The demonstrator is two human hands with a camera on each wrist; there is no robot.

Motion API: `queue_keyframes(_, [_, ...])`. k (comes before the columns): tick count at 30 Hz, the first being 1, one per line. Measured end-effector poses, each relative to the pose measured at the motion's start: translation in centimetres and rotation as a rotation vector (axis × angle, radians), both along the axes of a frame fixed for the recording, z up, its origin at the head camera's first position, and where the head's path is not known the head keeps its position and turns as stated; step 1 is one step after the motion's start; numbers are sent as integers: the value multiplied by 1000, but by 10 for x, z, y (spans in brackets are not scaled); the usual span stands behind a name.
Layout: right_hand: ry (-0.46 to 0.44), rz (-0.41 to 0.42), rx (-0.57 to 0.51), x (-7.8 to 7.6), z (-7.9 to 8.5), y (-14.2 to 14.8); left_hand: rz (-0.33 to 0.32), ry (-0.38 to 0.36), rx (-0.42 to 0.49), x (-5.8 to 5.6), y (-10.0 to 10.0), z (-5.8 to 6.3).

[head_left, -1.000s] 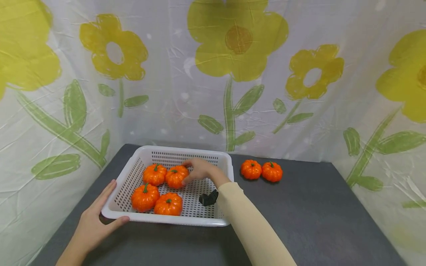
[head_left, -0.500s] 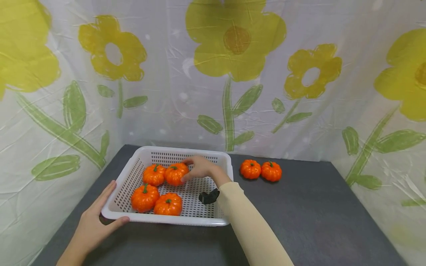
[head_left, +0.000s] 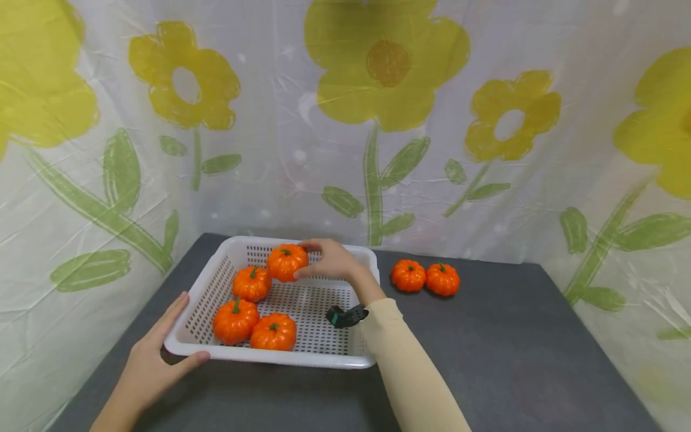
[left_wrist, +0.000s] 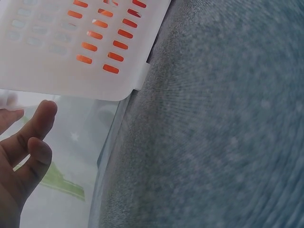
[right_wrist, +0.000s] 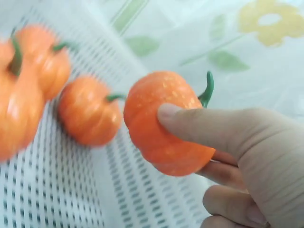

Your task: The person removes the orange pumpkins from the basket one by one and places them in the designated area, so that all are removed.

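Currently, the right hand pinches an orange pumpkin between thumb and fingers, holding it over the back part of the white basket. Inside rest a rear-left pumpkin, a front-left pumpkin and a front-right pumpkin. The left hand, well apart from the right, spreads its straight fingers and thumb around the basket's near left corner. On the dark table, right of the basket, two spare pumpkins sit side by side.
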State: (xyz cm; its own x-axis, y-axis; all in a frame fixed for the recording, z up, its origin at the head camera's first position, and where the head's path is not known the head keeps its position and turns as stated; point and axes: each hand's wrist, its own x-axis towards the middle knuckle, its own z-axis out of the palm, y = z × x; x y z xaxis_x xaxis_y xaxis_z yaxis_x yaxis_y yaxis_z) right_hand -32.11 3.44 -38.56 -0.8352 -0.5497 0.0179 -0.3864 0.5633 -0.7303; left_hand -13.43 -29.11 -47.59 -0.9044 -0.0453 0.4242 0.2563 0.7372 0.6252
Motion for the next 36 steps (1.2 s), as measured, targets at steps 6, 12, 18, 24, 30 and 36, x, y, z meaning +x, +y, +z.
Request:
queue_keyframes(6, [8,-33,-53,4,8,3,7,-20,0,-1,0,-1])
queue_keyframes(12, [19,-29,-47,5,13,6,14,-60,3,-1,-2,-1])
queue_keyframes(18, [3,-24,-62,8,12,17,-4,-32,12,-1,-1,-2])
queue_keyframes(24, [37,-19,-74,9,8,31,-4,-3,8,0,0,-1])
queue_keyframes(30, [51,-46,-111,15,4,48,-1,-12,8,1,-1,-1])
queue_keyframes(36, [108,-96,-133,23,2,62,-9,0,8,0,0,0])
